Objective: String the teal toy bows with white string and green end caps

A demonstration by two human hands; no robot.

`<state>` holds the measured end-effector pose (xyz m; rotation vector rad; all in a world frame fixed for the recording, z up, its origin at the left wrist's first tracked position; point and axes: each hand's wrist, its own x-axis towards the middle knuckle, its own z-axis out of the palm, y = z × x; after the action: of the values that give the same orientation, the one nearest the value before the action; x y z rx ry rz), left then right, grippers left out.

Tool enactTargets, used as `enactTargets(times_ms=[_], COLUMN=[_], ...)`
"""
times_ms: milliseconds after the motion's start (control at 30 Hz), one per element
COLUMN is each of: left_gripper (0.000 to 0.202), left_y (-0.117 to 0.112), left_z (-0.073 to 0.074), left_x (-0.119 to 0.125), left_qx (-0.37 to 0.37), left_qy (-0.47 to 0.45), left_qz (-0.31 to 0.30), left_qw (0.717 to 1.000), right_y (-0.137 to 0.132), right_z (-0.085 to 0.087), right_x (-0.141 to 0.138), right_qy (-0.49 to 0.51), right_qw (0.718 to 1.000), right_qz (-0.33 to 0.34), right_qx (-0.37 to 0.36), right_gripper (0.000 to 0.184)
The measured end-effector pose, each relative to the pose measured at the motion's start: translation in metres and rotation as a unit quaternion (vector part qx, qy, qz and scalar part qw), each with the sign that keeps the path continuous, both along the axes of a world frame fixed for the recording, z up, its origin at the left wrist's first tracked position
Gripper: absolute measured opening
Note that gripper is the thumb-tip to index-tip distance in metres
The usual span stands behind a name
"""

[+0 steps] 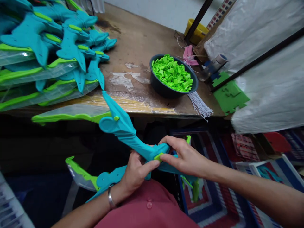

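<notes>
A teal plastic toy (125, 126) with a green-edged, clear blade-like part (71, 114) lies slantwise between my hands and the table edge. My left hand (139, 169), with a metal bangle at the wrist, is closed around its handle from below, thumb near a small green plastic piece (158, 157) on the handle end. My right hand (181, 155) grips that same end, with fingers over the top and thumb against the green piece. Underneath, a second teal and green toy (109, 177) rests near my lap, partly hidden by my left hand and forearm.
Many similar toys are piled (66, 47) on the left of the wooden table (133, 38). A dark bowl (163, 91) holds small green pieces, with white strings (199, 104) beside it. Further right are a green foam mat piece (230, 91) and plastic sheeting (266, 72). Striped crates (213, 190) stand below.
</notes>
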<state>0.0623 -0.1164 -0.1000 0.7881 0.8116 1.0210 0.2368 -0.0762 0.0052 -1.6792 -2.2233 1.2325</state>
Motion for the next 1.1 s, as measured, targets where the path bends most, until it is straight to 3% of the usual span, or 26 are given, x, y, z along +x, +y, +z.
enactTargets(times_ms=[67, 133, 233, 300, 367, 467, 533, 600, 633, 667, 700, 767, 900, 1033, 1100], left_gripper=[0.038, 0.045, 0.035, 0.041, 0.049, 0.058, 0.064, 0.073, 0.076, 0.076, 0.073, 0.059, 0.031, 0.044, 0.044], left_y=[-0.003, -0.007, -0.007, -0.003, 0.004, 0.013, 0.018, 0.021, 0.022, 0.024, 0.025, 0.027, 0.031, 0.034, 0.035], left_z=[-0.001, -0.001, -0.003, -0.005, -0.008, -0.012, -0.012, -0.012, -0.013, -0.015, -0.017, -0.023, -0.034, -0.033, -0.030], left_x=[0.003, 0.005, 0.003, 0.000, -0.005, -0.013, -0.020, -0.028, -0.031, -0.035, -0.039, -0.044, -0.048, -0.043, -0.040], left_qx=[-0.019, -0.049, -0.094, -0.154, -0.234, -0.309, -0.310, -0.292, -0.284, -0.278, -0.274, -0.276, -0.300, -0.316, -0.326], left_qy=[-0.025, -0.101, -0.265, -0.337, -0.338, -0.248, -0.195, -0.175, -0.174, -0.176, -0.179, -0.185, -0.208, -0.213, -0.214], left_qz=[0.006, -0.025, -0.109, -0.114, -0.071, 0.022, 0.070, 0.105, 0.118, 0.127, 0.132, 0.137, 0.146, 0.162, 0.167], left_qw=[0.999, 0.993, 0.953, 0.922, 0.909, 0.918, 0.928, 0.934, 0.935, 0.936, 0.936, 0.933, 0.919, 0.910, 0.906], right_y=[0.000, -0.002, -0.010, -0.014, -0.012, 0.012, 0.043, 0.079, 0.096, 0.111, 0.124, 0.140, 0.145, 0.147, 0.148], right_z=[0.009, 0.019, 0.025, 0.026, 0.030, 0.042, 0.044, 0.034, 0.025, 0.013, 0.001, -0.026, -0.063, -0.073, -0.072], right_x=[-0.002, -0.008, -0.019, -0.025, -0.025, -0.005, 0.023, 0.059, 0.078, 0.096, 0.113, 0.140, 0.165, 0.177, 0.182], right_qy=[-0.026, -0.066, -0.136, -0.156, -0.134, -0.018, 0.024, -0.082, -0.188, -0.301, -0.349, -0.408, -0.451, -0.446, -0.417], right_qw=[0.998, 0.985, 0.934, 0.897, 0.893, 0.934, 0.966, 0.989, 0.970, 0.929, 0.903, 0.867, 0.838, 0.836, 0.855], right_qz=[0.036, 0.088, 0.187, 0.253, 0.309, 0.339, 0.255, 0.073, -0.027, -0.115, -0.160, -0.209, -0.244, -0.261, -0.251], right_qx=[0.053, 0.131, 0.272, 0.328, 0.298, 0.115, 0.043, 0.096, 0.150, 0.183, 0.195, 0.195, 0.187, 0.184, 0.181], right_gripper=[0.014, 0.013, 0.010, 0.017, 0.021, 0.024, 0.025, 0.027, 0.025, 0.024, 0.026, 0.028, 0.035, 0.031, 0.025])
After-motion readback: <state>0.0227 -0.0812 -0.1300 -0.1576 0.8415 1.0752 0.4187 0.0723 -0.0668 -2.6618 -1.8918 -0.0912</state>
